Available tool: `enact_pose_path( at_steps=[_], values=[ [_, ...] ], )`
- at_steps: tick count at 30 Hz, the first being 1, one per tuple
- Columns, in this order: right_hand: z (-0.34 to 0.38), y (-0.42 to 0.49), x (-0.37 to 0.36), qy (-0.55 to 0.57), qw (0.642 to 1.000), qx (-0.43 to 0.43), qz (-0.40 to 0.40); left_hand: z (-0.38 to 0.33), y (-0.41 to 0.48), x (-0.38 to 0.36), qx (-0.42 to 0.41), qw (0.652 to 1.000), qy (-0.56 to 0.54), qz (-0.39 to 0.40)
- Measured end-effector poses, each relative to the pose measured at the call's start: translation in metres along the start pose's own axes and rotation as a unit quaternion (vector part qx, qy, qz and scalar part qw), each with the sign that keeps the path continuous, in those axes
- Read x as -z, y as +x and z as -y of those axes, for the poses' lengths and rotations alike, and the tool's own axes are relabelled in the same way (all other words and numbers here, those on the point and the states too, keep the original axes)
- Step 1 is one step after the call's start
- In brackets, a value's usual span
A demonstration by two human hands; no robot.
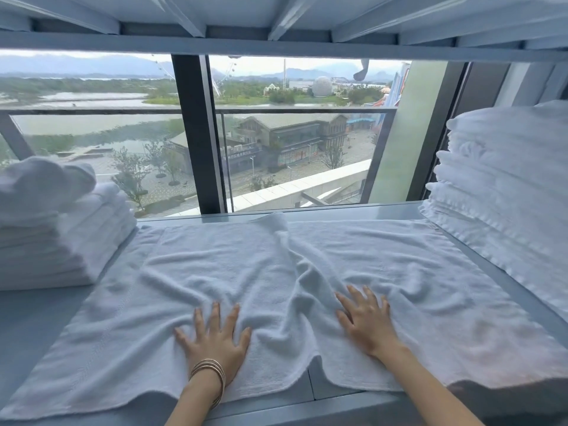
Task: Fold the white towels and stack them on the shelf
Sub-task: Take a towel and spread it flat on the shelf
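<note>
A white towel (233, 265) lies spread across the grey shelf (33, 321), wrinkled along a ridge down its middle. My left hand (215, 336), with thin bangles at the wrist, presses flat on the towel left of the ridge. To the right of the ridge my right hand (365, 321) lies flat on it too, fingers spread. Neither hand grips the cloth. A stack of folded white towels (70, 241) stands at the left, with a loose crumpled towel (40, 182) on top. A taller stack of folded towels (504, 186) fills the right side.
An upper shelf (276, 29) hangs low overhead. Behind the shelf is a large window (295, 139) with a dark vertical frame (196, 133) in the middle. The towel's near edge hangs slightly over the shelf's front lip (335, 398).
</note>
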State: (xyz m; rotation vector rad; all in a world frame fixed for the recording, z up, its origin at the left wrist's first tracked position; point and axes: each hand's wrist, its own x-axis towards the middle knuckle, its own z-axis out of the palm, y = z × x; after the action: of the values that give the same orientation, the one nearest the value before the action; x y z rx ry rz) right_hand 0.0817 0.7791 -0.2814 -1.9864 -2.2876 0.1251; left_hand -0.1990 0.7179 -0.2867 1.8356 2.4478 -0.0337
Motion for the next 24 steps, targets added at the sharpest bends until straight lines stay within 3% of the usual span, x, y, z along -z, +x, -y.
enact_pose_path(
  at_steps=[16, 24],
  values=[
    [-0.006, 0.004, 0.002, 0.007, 0.999, 0.039, 0.007, -0.025, -0.009, 0.001, 0.011, 1.000, -0.025, -0.005],
    [0.012, -0.004, 0.011, 0.077, 0.992, 0.095, 0.015, 0.054, 0.004, 0.008, -0.039, 0.999, -0.026, -0.006]
  ],
)
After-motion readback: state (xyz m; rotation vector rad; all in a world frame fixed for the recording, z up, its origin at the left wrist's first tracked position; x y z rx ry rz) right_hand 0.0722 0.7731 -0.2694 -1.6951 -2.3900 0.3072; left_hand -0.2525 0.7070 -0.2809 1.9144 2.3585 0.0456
